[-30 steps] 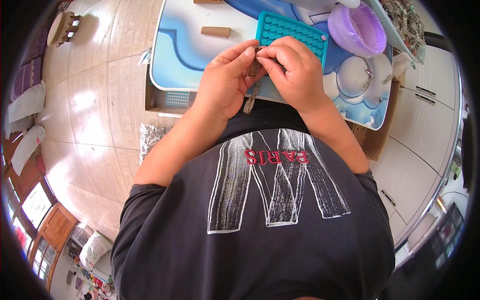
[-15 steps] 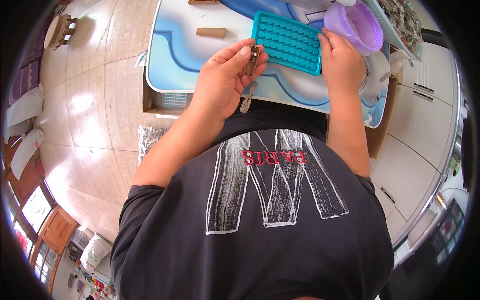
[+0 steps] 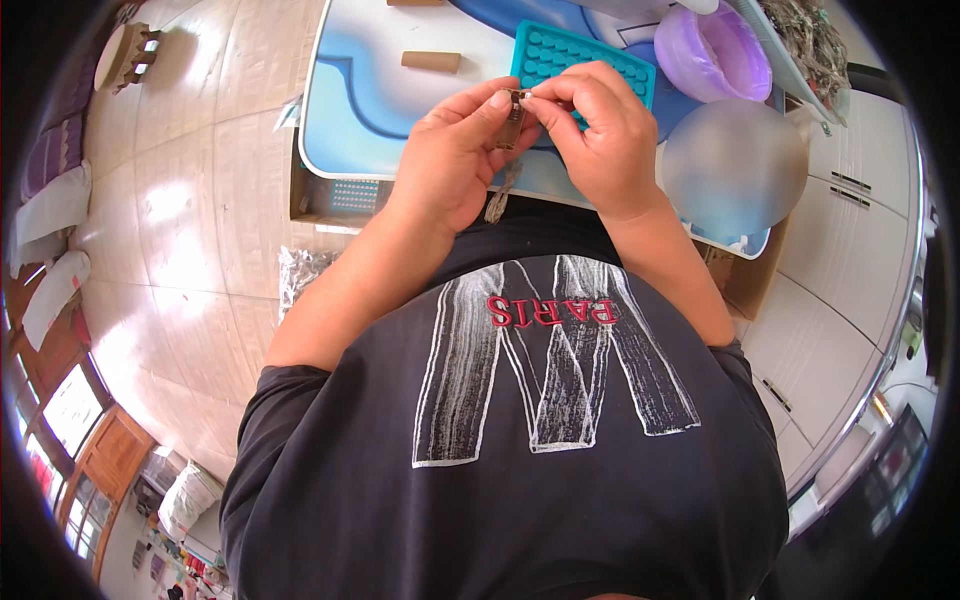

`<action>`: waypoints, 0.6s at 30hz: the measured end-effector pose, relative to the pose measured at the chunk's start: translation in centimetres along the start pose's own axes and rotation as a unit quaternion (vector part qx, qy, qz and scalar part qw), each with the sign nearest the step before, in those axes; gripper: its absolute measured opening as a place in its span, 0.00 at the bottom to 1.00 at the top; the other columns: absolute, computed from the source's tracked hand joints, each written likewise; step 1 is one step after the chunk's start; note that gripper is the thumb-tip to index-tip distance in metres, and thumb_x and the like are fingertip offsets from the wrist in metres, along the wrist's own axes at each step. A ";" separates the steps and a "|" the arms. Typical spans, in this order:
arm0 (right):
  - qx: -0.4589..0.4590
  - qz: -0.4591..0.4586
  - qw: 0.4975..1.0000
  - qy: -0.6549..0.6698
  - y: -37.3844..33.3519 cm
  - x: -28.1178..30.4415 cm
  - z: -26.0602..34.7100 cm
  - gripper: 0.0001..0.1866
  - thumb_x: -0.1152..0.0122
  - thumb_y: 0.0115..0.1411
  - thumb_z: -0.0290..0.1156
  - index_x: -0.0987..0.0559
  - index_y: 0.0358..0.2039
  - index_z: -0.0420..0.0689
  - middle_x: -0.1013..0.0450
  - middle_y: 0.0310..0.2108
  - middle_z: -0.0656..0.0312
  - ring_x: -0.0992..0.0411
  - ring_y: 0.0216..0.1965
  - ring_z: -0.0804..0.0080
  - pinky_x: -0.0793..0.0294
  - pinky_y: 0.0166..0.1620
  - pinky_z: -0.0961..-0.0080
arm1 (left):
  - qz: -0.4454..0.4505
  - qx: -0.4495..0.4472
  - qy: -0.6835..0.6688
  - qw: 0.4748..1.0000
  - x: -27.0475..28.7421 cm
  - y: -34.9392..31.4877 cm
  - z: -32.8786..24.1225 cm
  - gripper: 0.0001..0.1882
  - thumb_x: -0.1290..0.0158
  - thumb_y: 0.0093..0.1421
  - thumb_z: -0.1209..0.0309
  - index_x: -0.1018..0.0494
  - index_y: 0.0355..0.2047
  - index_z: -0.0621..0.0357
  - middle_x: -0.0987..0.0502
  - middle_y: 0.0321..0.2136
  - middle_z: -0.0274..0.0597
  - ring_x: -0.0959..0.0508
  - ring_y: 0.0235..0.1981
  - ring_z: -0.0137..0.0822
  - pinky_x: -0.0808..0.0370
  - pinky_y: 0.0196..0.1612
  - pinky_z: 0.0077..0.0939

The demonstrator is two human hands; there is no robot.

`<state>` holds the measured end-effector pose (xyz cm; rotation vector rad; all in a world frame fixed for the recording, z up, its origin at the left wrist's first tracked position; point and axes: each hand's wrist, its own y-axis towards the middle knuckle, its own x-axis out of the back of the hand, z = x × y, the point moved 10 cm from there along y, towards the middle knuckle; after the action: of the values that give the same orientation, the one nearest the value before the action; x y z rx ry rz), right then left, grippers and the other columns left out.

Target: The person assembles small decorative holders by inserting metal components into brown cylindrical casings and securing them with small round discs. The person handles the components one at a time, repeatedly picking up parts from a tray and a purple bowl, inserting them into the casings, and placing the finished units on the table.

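My left hand (image 3: 455, 140) holds a small brown plastic casing (image 3: 510, 130) upright, gripped between thumb and fingers. The casing is hollow on the side that shows, with small parts inside that are too tiny to name. My right hand (image 3: 605, 135) is closed in a pinch at the casing's upper end. A tiny whitish bit shows at its fingertips, too small to make out. Behind the right hand lies a teal tray (image 3: 632, 75) with rows of round bumps, partly covered by that hand. Below the casing, a bundle of thin greyish cord or wire (image 3: 497, 205) hangs at the table edge.
On the blue and white table (image 3: 345, 140) lies a similar brown piece (image 3: 431, 62). A purple-lined round bin (image 3: 690, 55) stands at the right back, beside a container of tangled wire-like material (image 3: 808, 40). A blurred patch hides the table's right end. An open drawer (image 3: 310, 195) sits under the left edge.
My right hand has left the teal tray's right edge and moved left to the casing's upper end. My left hand still holds the casing.
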<state>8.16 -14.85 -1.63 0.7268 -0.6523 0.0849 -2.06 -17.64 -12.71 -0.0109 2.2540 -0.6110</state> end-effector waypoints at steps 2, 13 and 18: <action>0.015 0.010 1.000 -0.001 -0.1 -0.5 0.3 0.07 0.34 0.43 0.29 0.24 0.21 0.44 0.29 0.22 0.64 0.30 0.21 0.67 0.32 0.23 0.74 | 0.001 -0.002 -0.003 1.000 0.1 0.0 0.0 0.16 0.55 0.63 0.71 0.34 0.49 0.66 0.25 0.37 0.40 0.25 0.41 0.29 0.28 0.50 0.28; 0.081 0.044 0.992 -0.085 -0.9 0.5 1.2 0.11 0.33 0.42 0.32 0.23 0.27 0.45 0.30 0.26 0.65 0.30 0.28 0.64 0.32 0.30 0.69 | -0.023 -0.001 -0.006 1.000 0.1 -0.3 -0.3 0.15 0.55 0.63 0.71 0.33 0.48 0.66 0.25 0.39 0.43 0.24 0.42 0.32 0.27 0.49 0.27; 0.021 0.144 0.974 -0.173 -2.5 1.3 -1.1 0.11 0.33 0.40 0.33 0.25 0.25 0.46 0.32 0.27 0.65 0.32 0.31 0.64 0.34 0.34 0.69 | -0.033 -0.001 -0.028 0.999 0.6 -0.8 -0.8 0.15 0.56 0.64 0.71 0.34 0.48 0.67 0.26 0.42 0.50 0.24 0.44 0.38 0.26 0.50 0.29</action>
<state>10.50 -16.20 -2.91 0.6902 -1.0908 0.2423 -3.14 -18.16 -12.28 -0.1033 2.2066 -0.6349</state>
